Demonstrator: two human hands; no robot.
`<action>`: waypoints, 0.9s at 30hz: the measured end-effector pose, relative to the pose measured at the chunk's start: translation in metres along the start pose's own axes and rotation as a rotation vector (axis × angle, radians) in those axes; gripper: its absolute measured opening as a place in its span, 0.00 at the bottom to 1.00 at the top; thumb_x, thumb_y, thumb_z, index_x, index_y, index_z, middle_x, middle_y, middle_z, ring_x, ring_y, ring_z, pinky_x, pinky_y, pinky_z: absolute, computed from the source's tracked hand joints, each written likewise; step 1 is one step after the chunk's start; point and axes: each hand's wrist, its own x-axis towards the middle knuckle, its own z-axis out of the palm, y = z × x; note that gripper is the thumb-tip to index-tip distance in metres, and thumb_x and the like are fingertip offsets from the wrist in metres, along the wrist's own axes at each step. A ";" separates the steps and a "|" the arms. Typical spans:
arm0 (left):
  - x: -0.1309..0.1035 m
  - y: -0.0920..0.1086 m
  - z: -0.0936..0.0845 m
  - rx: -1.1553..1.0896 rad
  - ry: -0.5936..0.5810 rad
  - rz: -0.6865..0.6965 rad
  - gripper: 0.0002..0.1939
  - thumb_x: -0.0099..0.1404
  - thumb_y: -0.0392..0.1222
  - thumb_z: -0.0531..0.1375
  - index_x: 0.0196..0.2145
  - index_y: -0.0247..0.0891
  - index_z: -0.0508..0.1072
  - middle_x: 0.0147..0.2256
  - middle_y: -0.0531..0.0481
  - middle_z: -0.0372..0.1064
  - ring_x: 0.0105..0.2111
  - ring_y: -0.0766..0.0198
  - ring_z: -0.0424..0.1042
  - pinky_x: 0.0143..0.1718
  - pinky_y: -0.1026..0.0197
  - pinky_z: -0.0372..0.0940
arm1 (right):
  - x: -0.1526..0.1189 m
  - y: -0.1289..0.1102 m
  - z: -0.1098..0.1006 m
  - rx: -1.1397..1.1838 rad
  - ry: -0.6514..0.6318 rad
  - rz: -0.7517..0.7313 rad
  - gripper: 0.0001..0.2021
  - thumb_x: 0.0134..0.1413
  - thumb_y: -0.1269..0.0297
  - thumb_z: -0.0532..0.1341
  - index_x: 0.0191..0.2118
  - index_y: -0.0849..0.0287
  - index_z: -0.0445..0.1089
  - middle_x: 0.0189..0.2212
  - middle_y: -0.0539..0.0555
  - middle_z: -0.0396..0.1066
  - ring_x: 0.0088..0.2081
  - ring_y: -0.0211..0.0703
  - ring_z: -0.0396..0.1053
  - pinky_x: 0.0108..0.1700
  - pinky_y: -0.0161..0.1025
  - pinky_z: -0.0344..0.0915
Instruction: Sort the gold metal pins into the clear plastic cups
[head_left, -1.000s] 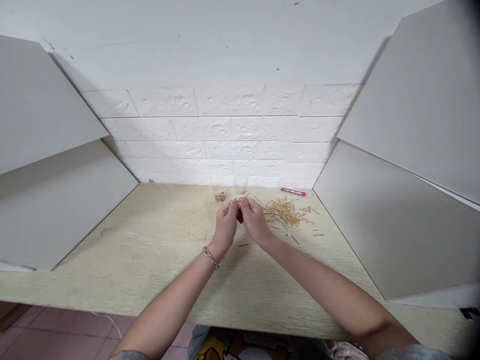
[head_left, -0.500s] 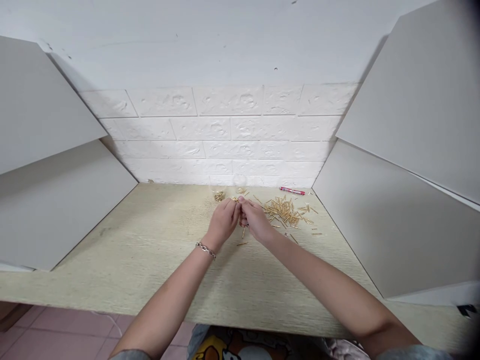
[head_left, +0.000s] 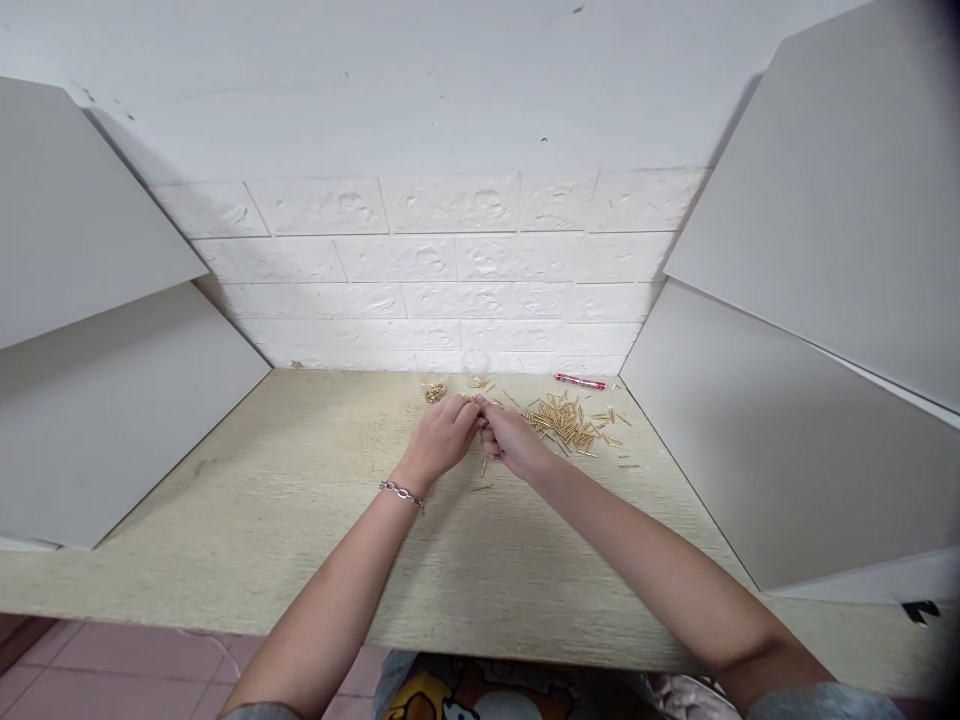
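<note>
My left hand (head_left: 444, 432), closed with a chain bracelet (head_left: 403, 491) at the wrist, meets my right hand (head_left: 512, 438) above the table. The fingers of my right hand are also curled, its thumb pressed against the left fingertips. A glint of gold shows by the fingertips, but what they pinch is mostly hidden. To the right of my right hand lies a loose pile of slim gold-coloured metal rods (head_left: 566, 420). Just beyond my left hand is a small heap of gold-coloured pieces (head_left: 435, 393). A single rod (head_left: 481, 488) rests in front of the hands.
A red pen (head_left: 580, 381) lies near the brick-patterned wall (head_left: 487, 258). A faint clear round container (head_left: 476, 362) stands behind the hands. Tiny gold bits (head_left: 386, 428) are scattered at left. Grey panels (head_left: 135, 410) flank the wooden table (head_left: 285, 540) on both sides.
My left hand has turned slightly, its back more toward me and its wrist a little farther left. The hands stay pressed together, and the whole view has shifted slightly.
</note>
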 end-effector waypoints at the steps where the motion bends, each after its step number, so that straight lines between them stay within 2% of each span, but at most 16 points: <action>1: 0.000 0.000 0.000 0.000 0.000 0.006 0.08 0.64 0.35 0.46 0.29 0.36 0.62 0.27 0.48 0.60 0.27 0.63 0.58 0.27 0.62 0.55 | 0.000 0.000 0.000 -0.002 -0.006 0.018 0.18 0.52 0.53 0.54 0.19 0.57 0.53 0.09 0.40 0.45 0.11 0.28 0.40 0.13 0.30 0.43; 6: -0.002 0.002 0.001 -0.069 0.038 -0.023 0.10 0.64 0.33 0.46 0.26 0.37 0.60 0.25 0.49 0.59 0.25 0.64 0.56 0.26 0.63 0.53 | -0.001 0.004 0.002 0.054 -0.023 -0.008 0.17 0.51 0.53 0.55 0.20 0.57 0.52 0.10 0.40 0.44 0.12 0.28 0.40 0.14 0.30 0.44; 10: -0.001 0.010 0.003 -0.241 0.097 -0.185 0.12 0.65 0.35 0.45 0.24 0.38 0.57 0.24 0.50 0.57 0.25 0.65 0.56 0.27 0.63 0.53 | 0.001 0.011 0.007 0.069 0.028 -0.117 0.18 0.49 0.51 0.55 0.20 0.56 0.51 0.10 0.40 0.43 0.12 0.29 0.41 0.15 0.31 0.45; 15: 0.004 0.025 0.004 -0.466 0.174 -0.446 0.15 0.66 0.39 0.44 0.21 0.39 0.51 0.21 0.53 0.53 0.24 0.66 0.54 0.26 0.63 0.52 | 0.002 0.017 0.008 -0.206 0.152 -0.400 0.20 0.52 0.47 0.49 0.18 0.57 0.52 0.12 0.44 0.51 0.16 0.33 0.50 0.20 0.33 0.48; 18: 0.007 0.033 0.002 -0.652 0.169 -0.666 0.15 0.66 0.42 0.45 0.21 0.39 0.52 0.21 0.54 0.53 0.23 0.67 0.54 0.26 0.63 0.51 | -0.001 0.013 0.007 -0.386 0.201 -0.571 0.20 0.55 0.50 0.47 0.20 0.57 0.54 0.16 0.47 0.56 0.21 0.35 0.54 0.25 0.34 0.51; 21: 0.010 0.037 0.000 -0.890 0.147 -0.848 0.16 0.65 0.46 0.46 0.22 0.38 0.54 0.21 0.55 0.53 0.23 0.68 0.53 0.26 0.64 0.52 | -0.004 0.010 0.005 -0.511 0.206 -0.679 0.18 0.57 0.53 0.46 0.20 0.57 0.54 0.17 0.47 0.56 0.23 0.36 0.53 0.26 0.34 0.50; 27: 0.013 0.034 -0.004 -1.201 0.129 -0.980 0.16 0.62 0.49 0.49 0.21 0.38 0.54 0.21 0.56 0.50 0.22 0.70 0.51 0.23 0.66 0.52 | -0.002 0.011 -0.002 -0.658 0.166 -0.779 0.17 0.58 0.56 0.46 0.20 0.56 0.50 0.18 0.47 0.54 0.22 0.36 0.51 0.26 0.34 0.47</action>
